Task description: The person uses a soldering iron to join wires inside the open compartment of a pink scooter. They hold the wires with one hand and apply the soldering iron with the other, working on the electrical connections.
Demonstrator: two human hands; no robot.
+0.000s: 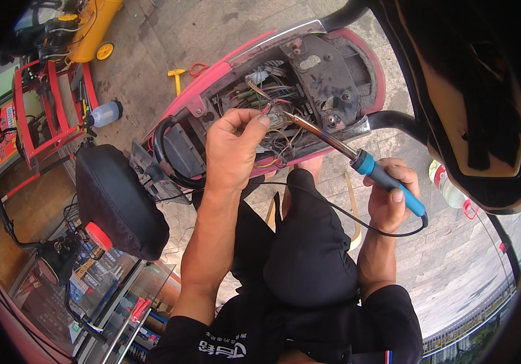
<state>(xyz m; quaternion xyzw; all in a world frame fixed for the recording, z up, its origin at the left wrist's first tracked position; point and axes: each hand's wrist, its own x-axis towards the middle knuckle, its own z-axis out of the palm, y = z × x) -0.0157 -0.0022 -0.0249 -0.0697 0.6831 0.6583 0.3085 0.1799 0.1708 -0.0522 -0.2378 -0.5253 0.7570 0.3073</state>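
In my right hand (392,197) is a soldering iron (366,167) with a blue and black handle. Its metal tip points up and left, close to the fingers of my left hand (230,142). Those fingers pinch the end of a thin red wire (266,108). Beneath both hands lies the open body of a red scooter (218,71), with a tangle of coloured wires (275,91) inside its compartment. From the iron's handle a black cord (357,219) loops down and away to the left.
A black seat (118,200) stands at the left, near red metal racks (54,103) and a spray bottle (106,113). On the paving beyond the scooter lie a yellow-handled tool (177,74) and red-handled scissors (198,69). A yellow tank (94,30) is at the far left.
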